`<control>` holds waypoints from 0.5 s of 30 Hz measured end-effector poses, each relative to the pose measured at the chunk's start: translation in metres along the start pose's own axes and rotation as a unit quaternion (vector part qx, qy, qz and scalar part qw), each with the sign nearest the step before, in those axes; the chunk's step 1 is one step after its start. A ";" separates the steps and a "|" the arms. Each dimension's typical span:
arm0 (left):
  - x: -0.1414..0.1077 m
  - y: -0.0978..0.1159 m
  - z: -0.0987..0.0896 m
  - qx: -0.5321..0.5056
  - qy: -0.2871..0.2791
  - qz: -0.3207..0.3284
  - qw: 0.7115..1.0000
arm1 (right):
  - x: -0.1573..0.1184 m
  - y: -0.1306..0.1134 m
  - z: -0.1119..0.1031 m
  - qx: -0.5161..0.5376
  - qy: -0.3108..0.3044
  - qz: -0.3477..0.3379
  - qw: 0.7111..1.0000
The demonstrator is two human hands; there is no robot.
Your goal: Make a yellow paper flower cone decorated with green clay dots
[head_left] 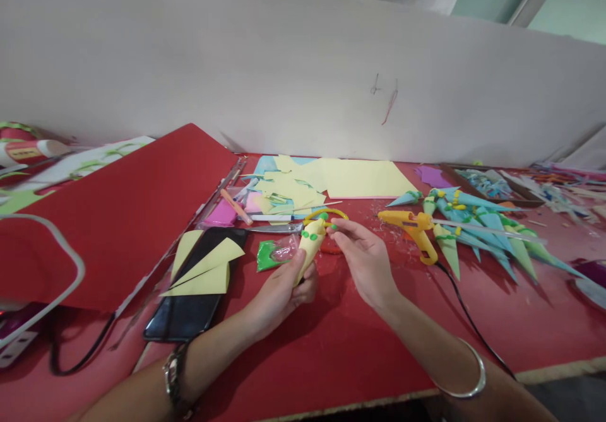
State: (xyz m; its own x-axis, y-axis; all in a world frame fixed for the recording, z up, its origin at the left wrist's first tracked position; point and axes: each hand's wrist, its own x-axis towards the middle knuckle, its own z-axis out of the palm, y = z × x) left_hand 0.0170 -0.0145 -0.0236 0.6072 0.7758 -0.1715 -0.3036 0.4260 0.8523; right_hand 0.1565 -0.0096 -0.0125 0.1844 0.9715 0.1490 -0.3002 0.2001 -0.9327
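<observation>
My left hand (288,283) is closed round a pale yellow paper cone (310,252), tilted with its wide end up. Green dots sit on the cone's side and a green ball tops it. Beside that top end, my right hand (362,255) pinches a small green clay ball (334,227) between thumb and fingertips. Just behind the cone lie scissors (277,228) with yellow and orange handles, partly hidden by my hands. A packet of green clay (268,255) rests left of the cone.
Right of my hands stands a yellow glue gun (411,223) with a black cord, near several blue and green paper cones (492,226). At left, cut yellow paper (208,274) covers a black phone (180,315). Yellow sheets (364,178) lie by the wall, a red board (142,207) at left.
</observation>
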 end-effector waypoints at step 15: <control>-0.002 -0.002 0.001 0.011 -0.028 0.012 0.999 | -0.004 0.001 -0.001 -0.138 -0.071 -0.139 0.978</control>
State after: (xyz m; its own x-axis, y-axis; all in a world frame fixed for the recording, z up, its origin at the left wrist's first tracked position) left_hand 0.0173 -0.0173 -0.0250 0.6398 0.7585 -0.1238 -0.3030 0.3970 0.8663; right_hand 0.1564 -0.0136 -0.0147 0.0848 0.8959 0.4360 0.0113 0.4367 -0.8995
